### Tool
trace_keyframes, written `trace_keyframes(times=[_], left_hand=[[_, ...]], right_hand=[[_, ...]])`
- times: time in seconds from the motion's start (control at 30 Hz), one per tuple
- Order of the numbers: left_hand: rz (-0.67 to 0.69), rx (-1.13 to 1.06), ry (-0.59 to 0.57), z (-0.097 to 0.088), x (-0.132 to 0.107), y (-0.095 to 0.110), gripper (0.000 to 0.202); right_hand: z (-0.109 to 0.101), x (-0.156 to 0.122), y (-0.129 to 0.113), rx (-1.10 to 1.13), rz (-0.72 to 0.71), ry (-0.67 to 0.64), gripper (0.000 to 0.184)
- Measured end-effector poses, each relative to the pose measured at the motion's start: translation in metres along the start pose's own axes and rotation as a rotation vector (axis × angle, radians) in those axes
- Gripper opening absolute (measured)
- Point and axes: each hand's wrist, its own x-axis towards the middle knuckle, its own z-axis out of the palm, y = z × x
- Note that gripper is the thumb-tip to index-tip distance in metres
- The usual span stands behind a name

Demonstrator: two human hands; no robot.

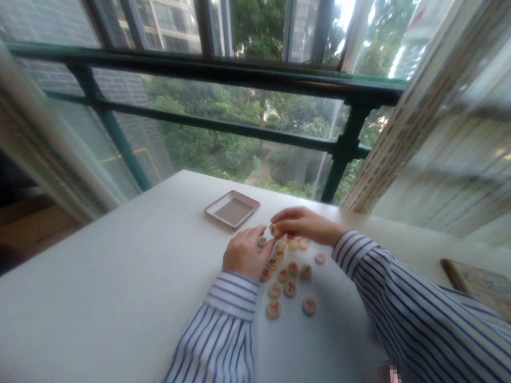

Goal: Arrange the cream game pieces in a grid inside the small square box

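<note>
Round xiangqi pieces (289, 288) with red or black characters lie loosely on the white table, some overlapping. My left hand (245, 255) is at the left edge of the group, thumb and fingers closed on one xiangqi piece (262, 240). Opposite it, my right hand (305, 221) reaches over the far pieces and pinches another xiangqi piece (274, 230) at its fingertips. The two hands almost meet. Several pieces under and behind the right fingers are partly hidden.
Behind the hands stands a shallow square box lid or tray (234, 209). A flat wooden-edged box (500, 298) rests at the right. Beyond the white table (113, 299) are a dark green railing (209, 70) and windows, with curtains on both sides.
</note>
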Motion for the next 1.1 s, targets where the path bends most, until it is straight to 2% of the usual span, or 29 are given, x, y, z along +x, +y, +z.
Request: trace_keyframes(times=[0.47,0.77,0.93,1.1], left_hand=[[-0.024,-0.115,-0.037,0.0017,-0.0003,-0.0013,0.03],[-0.012,-0.225,0.027,0.0,0.0013,0.0014,0.027],[-0.006,-0.251,0.025,0.0005,0.0005,0.0014,0.03],[-0.065,-0.221,0.034,0.0011,0.0008,-0.0017,0.037]], right_hand=[[-0.0016,-0.0022,0.0035,-0.008,-0.094,-0.034,0.03],[-0.0037,-0.0043,-0.0012,-0.194,-0.153,0.005,0.035],[-0.002,-0.0028,0.0,-0.293,-0.182,0.006,0.036],[-0.0054,0.0025,0.0082,-0.518,-0.236,0.075,0.037]])
